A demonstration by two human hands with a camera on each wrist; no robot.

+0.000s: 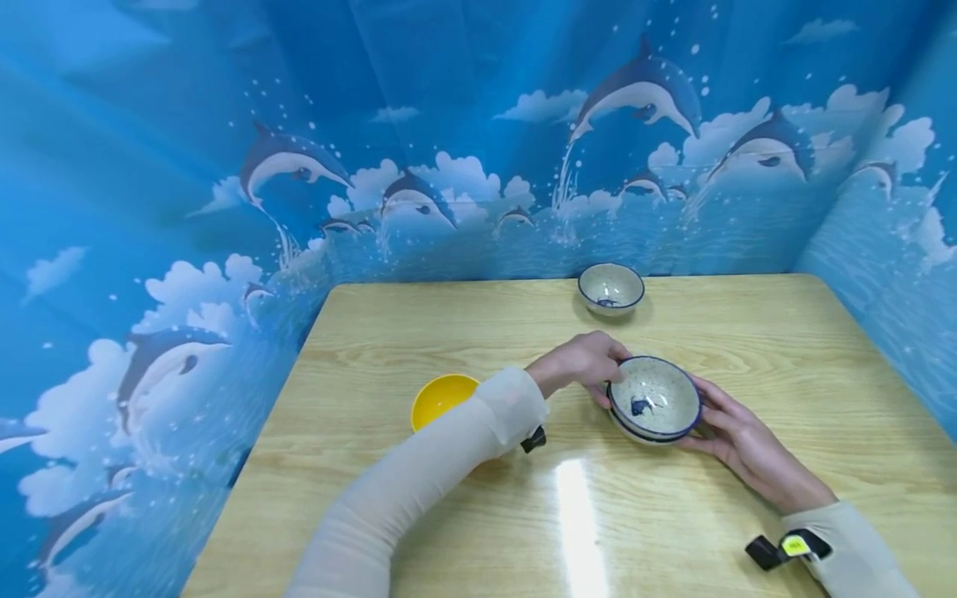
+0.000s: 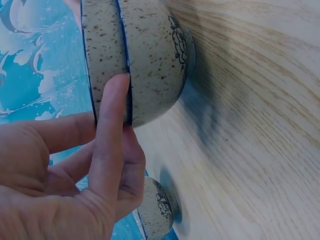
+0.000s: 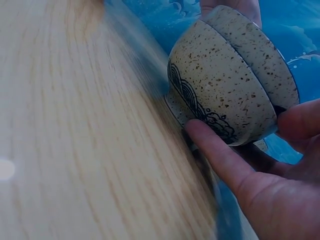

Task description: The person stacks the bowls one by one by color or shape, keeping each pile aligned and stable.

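Observation:
Two speckled grey bowls with dark blue rims are nested, the upper bowl (image 1: 652,392) sitting in the lower bowl (image 3: 215,85). A dark blue pattern runs round the lower one's outside near its foot. On the left side of the rims, my left hand (image 1: 591,359) pinches the stack, its fingers lying on the outer walls in the left wrist view. From the right, my right hand (image 1: 736,432) holds the stack, with one finger low by the foot and another digit near the rims. Whether the foot touches the table cannot be told.
Behind the stack, near the table's back edge, stands another speckled bowl (image 1: 611,286). A yellow bowl (image 1: 439,397) sits to the left, partly hidden by my left sleeve (image 1: 441,440). A curtain printed with dolphins (image 1: 449,100) borders the wooden table (image 1: 389,332).

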